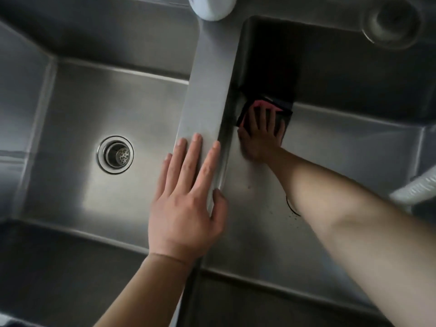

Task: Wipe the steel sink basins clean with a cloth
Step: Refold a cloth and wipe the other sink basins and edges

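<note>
- A stainless steel double sink fills the view, with 2 deep rectangular basins set side by side and a flat steel divider ridge running between them.
- The left steel basin holds only its round chrome drain strainer, a perforated cup seated in the basin floor; nothing else lies in it.
- The right steel basin holds a dark cloth with a pink edge, pressed into the far left corner of the floor where it meets the divider wall and the back wall.
- The right hand lies flat on that cloth, fingers spread and extended, palm pushing it down rather than gripping it; the forearm reaches across the basin from the lower right.
- The left hand rests open on the divider ridge, fingers straight and slightly apart, thumb hooked over the edge toward the right basin, holding nothing.
- A few small dark specks and a thin dark curved mark sit on the right basin floor beside the forearm.
- A round white object sits at the top edge above the divider, and a white ribbed hose enters at the right edge.
- A round steel fitting shows blurred at the top right.
</note>
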